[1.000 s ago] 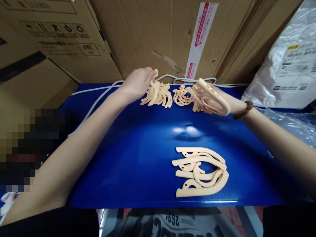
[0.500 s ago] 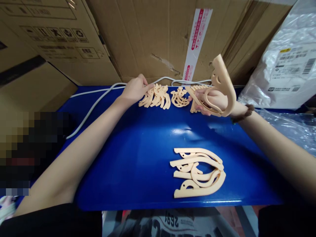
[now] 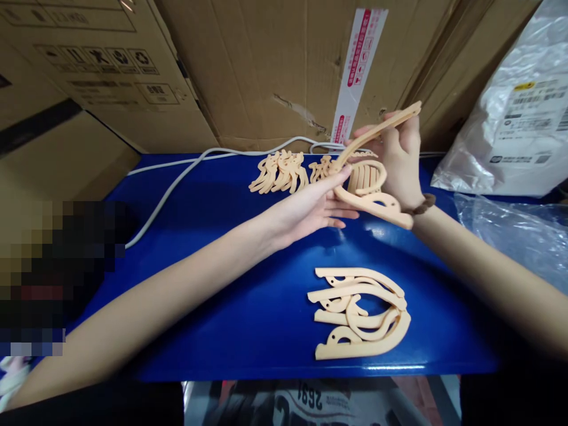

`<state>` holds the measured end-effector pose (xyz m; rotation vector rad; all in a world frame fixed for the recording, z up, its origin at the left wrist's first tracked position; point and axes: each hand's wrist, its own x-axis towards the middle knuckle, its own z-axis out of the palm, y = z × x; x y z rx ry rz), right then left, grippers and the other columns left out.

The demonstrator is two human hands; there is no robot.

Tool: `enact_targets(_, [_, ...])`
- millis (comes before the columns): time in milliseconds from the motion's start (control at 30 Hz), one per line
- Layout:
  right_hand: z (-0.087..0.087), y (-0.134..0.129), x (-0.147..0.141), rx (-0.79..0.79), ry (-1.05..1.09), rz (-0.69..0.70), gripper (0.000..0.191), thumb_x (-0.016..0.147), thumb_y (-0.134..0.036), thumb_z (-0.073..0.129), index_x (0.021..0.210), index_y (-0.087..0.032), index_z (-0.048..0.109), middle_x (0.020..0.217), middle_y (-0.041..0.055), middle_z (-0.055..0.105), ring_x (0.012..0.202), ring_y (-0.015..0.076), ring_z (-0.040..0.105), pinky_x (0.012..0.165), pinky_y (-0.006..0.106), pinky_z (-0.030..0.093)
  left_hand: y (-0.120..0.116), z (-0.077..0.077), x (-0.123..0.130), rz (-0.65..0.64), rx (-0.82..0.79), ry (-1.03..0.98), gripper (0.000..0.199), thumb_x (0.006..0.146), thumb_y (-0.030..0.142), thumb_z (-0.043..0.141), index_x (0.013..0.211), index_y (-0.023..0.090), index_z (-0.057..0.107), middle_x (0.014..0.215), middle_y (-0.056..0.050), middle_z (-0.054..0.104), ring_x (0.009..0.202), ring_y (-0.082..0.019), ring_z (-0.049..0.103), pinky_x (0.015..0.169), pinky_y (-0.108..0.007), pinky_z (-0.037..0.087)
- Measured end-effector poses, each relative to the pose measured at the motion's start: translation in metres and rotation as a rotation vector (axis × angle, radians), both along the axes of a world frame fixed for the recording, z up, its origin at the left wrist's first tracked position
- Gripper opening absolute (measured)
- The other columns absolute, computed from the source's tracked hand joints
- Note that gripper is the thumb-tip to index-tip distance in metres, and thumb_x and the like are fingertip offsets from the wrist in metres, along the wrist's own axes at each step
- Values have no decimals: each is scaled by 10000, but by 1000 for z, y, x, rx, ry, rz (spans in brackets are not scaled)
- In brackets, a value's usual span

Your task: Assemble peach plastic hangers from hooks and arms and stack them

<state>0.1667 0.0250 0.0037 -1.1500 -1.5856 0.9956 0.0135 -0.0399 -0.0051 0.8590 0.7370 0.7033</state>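
Observation:
Between my hands, a beige plastic folding clothes hanger (image 3: pixel 377 209) is raised above the back of the table, its two arms spread apart. My left hand (image 3: pixel 313 207) pinches its joint end under the thumb, with the other fingers stretched out below. My right hand (image 3: pixel 403 168) is around the upper arm, near that arm's far tip. Folded beige hangers (image 3: pixel 355 291) lie overlapping near the front edge. Behind my hands are a heap of curved hanger pieces (image 3: pixel 281 173), a smaller heap of hook pieces (image 3: pixel 320 167) and a row of pieces (image 3: pixel 364 177), partly hidden.
The blue tabletop (image 3: pixel 231 296) backs onto large cardboard boxes (image 3: pixel 266 71). A white cable (image 3: pixel 164 204) runs along its left and rear. At right stand a white plastic parcel bag (image 3: pixel 488 148) and clear plastic wrap (image 3: pixel 515 236).
My left hand has left the heap of curved pieces and moved right to the hanger's joint. My right hand has shifted to an arm of the hanger, which has turned and now stands wider apart.

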Motion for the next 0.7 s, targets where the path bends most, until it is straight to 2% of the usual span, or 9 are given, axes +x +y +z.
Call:
enact_targets(67, [6, -3, 2, 129, 70, -21, 55, 963, -314, 410, 998, -290, 374, 1191, 63, 652, 1103, 194, 635, 789, 334, 547, 4, 1, -1, 178, -27, -76, 249, 988, 332, 520, 1039, 119, 638, 1008, -111, 733, 882, -176, 685, 744, -254, 523])
enact_targets(133, [12, -5, 6, 246, 93, 10, 160, 839, -219, 607, 883, -258, 458, 1124, 75, 692, 1072, 213, 655, 836, 341, 551, 12, 1, -4, 327, -1, -144, 185, 994, 218, 480, 1066, 110, 612, 990, -95, 729, 892, -183, 704, 823, -302, 550])
enact_targets(200, [15, -4, 10, 295, 5, 89, 192, 773, -177, 681, 824, -248, 510, 1074, 69, 712, 1052, 212, 662, 897, 343, 539, 21, 0, -8, 418, 60, -195, 200, 995, 157, 432, 1085, 90, 598, 1013, -95, 727, 934, -192, 715, 893, -334, 554])
enact_targets(267, [17, -2, 13, 327, -156, 161, 175, 777, -191, 695, 869, -246, 557, 1067, 62, 711, 997, 200, 666, 903, 335, 532, 27, 0, -13, 436, 121, -195, 209, 977, 101, 426, 1098, 74, 594, 1068, -105, 727, 990, -197, 716, 921, -320, 550])
enact_targets(333, [16, -2, 15, 387, -387, 172, 168, 805, -215, 673, 956, -232, 604, 1067, 59, 702, 879, 187, 664, 827, 332, 534, 30, -1, -17, 378, 163, -152, 205, 937, 51, 478, 1099, 65, 603, 1126, -118, 722, 1024, -204, 713, 891, -287, 558])
enact_targets(433, [15, -3, 16, 490, -730, 86, 195, 853, -251, 613, 1038, -207, 659, 1083, 58, 698, 762, 186, 642, 736, 345, 498, 31, -1, -22, 236, 193, -69, 233, 877, 32, 583, 1101, 73, 630, 1151, -138, 722, 978, -220, 725, 756, -258, 576])
enact_targets(533, [17, -5, 16, 512, -889, 44, 256, 911, -316, 566, 1114, -206, 675, 1035, 62, 719, 777, 217, 652, 706, 347, 460, 32, -5, -27, 141, 219, -21, 229, 872, 68, 620, 1098, 96, 646, 1139, -147, 728, 900, -207, 727, 640, -236, 562])
enact_targets(700, [24, -11, 16, 519, -1124, -86, 380, 995, -459, 437, 1172, -226, 680, 819, 74, 720, 738, 259, 644, 623, 344, 387, 38, -11, -38, -61, 214, -14, 241, 858, 100, 635, 1094, 107, 687, 1242, -134, 682, 928, -150, 684, 608, -163, 525])
